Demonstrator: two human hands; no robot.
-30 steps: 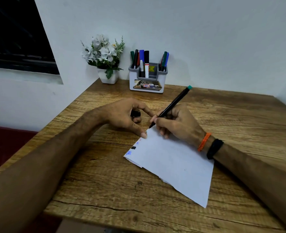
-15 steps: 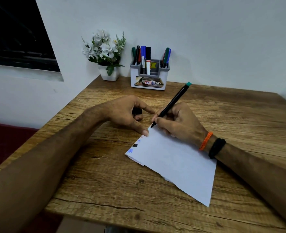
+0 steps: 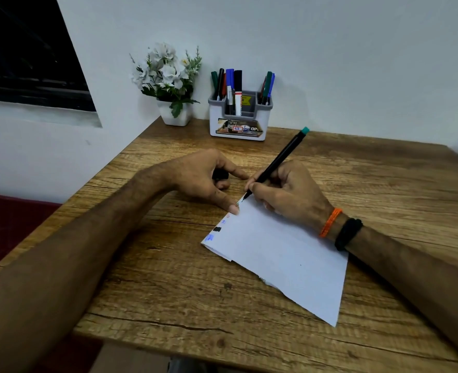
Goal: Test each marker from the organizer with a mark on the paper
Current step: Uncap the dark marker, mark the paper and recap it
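A white sheet of paper (image 3: 284, 251) lies on the wooden table, with blue, black and red marks along its left edge. My right hand (image 3: 287, 192) grips a thin black marker with a teal end (image 3: 279, 157), its tip touching the paper's top corner. My left hand (image 3: 198, 179) rests beside it; the thumb presses the paper's edge and the curled fingers hold a small black cap (image 3: 219, 175). A grey and white organizer (image 3: 240, 125) at the back holds several markers.
A white pot of artificial white flowers (image 3: 168, 82) stands left of the organizer against the wall. The wooden table (image 3: 168, 292) ends in an edge at the left and front. A dark window is on the left wall.
The hands have stayed at the paper's top corner with the marker tip on it; only the camera view has shifted slightly.
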